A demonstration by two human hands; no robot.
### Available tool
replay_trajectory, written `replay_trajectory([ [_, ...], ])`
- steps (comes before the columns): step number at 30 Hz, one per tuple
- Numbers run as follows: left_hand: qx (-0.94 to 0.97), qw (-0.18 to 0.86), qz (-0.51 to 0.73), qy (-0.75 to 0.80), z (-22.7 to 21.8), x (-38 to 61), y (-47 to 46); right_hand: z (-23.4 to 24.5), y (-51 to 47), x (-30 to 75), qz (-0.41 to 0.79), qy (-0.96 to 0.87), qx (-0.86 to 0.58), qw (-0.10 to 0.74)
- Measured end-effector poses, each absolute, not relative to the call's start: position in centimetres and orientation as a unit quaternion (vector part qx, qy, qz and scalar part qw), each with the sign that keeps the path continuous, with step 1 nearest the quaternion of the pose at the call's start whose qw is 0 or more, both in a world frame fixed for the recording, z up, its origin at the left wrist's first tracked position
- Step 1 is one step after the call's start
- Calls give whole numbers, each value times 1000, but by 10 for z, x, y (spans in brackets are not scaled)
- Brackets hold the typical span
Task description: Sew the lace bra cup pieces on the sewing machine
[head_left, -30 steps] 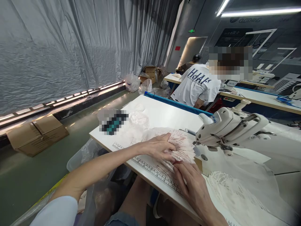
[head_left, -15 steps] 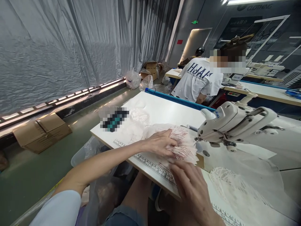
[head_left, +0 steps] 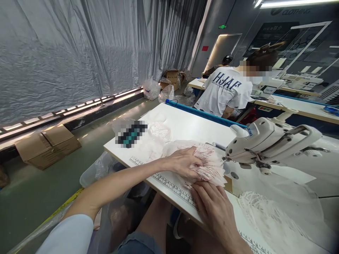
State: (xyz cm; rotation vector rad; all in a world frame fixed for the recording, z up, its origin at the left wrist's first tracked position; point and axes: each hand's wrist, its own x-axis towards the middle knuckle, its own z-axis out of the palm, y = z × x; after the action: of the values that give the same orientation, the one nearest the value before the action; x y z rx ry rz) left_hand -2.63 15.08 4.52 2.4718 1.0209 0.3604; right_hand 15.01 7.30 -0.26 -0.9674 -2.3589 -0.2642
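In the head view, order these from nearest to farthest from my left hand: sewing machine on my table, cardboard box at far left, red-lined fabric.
1. Red-lined fabric: directly under your left hand, touching it.
2. Sewing machine: to that hand's right.
3. Cardboard box: away at far left.

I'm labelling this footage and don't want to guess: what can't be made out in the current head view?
All in the head view:
- Cloth beneath the left hand: covered by that hand.
- Right hand, palm side: turned away from the camera.
- Dark and teal item on the table: pixelated.
- Printed ruler, middle stretch: covered by the right hand and forearm.
- Sewing machine, far end: cut off by the right edge.
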Motion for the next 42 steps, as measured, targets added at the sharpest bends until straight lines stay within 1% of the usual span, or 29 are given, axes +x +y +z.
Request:
replay_trajectory([
  [8, 893, 243, 124, 357, 51, -29, 149, 0, 76, 153, -66, -875, -362, 315],
  [15, 904, 264, 117, 315, 51, -36, 155, 2, 86, 156, -87, -859, -374, 340],
  [18, 911, 241, 131, 307, 48, -35, 156, 6, 90, 156, -97, -858, -371, 342],
  [23, 906, 189, 153, 348, 48, -30, 153, 14, 86, 164, -114, -852, -360, 362],
  [25, 904, 183, 162, 351, 48, -29, 152, 14, 81, 169, -106, -869, -337, 346],
  [27, 901, 183, 167, 357, 48, -29, 153, 11, 76, 173, -101, -890, -320, 308],
  [30, 903, 186, 161, 352, 48, -28, 154, 4, 74, 175, -102, -896, -337, 269],
  [36, 903, 187, 155, 354, 52, -27, 153, 0, 81, 175, -56, -888, -360, 281],
  [42, 897, 199, 144, 368, 60, -25, 149, -3, 87, 177, -45, -875, -369, 311],
])
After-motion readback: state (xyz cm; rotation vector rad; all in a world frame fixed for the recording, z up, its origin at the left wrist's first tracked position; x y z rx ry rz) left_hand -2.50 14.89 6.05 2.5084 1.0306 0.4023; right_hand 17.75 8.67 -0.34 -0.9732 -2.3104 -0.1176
